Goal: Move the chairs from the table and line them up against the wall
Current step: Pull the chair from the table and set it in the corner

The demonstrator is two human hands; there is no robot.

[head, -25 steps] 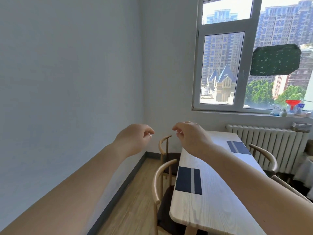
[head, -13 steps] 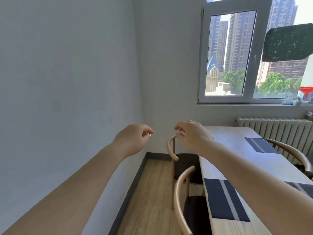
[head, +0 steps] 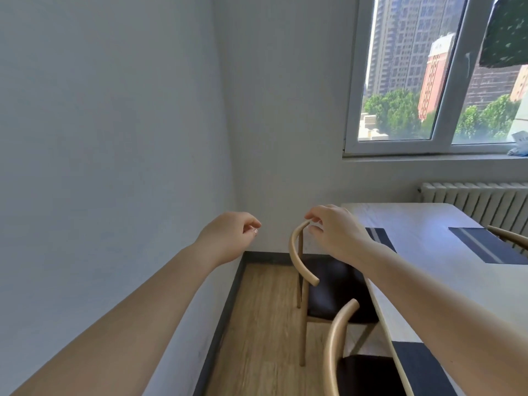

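The right hand [head: 333, 234] is reaching over the far chair [head: 303, 261], and its thumb and curled fingers [head: 313, 224] are closing around the top end of the curved wooden backrest; whether they are already gripping the rail or only touching it is hard to say from this angle. Taking the rail at its top is probably meant to give leverage for drawing the chair out sideways, since its dark seat is tucked under the edge of the pale wooden table [head: 423, 224]. The left hand [head: 228, 238] is hovering in the air, well apart from the chair and close to the left wall [head: 114, 138], its fingers loosely curled inward and holding nothing; it seems to be waiting to take the other end of the backrest. A nearer chair [head: 335, 341] is standing just in front of the first, also pushed in at the table's left side, and the rail of a third chair [head: 511, 238] is showing at the right edge beside a dark striped placemat [head: 483, 247]. None of the visible chairs is lined up against the wall, so the task appears to be at its start, with the strip of wooden floor [head: 263, 324] between table and wall lying free to receive them.
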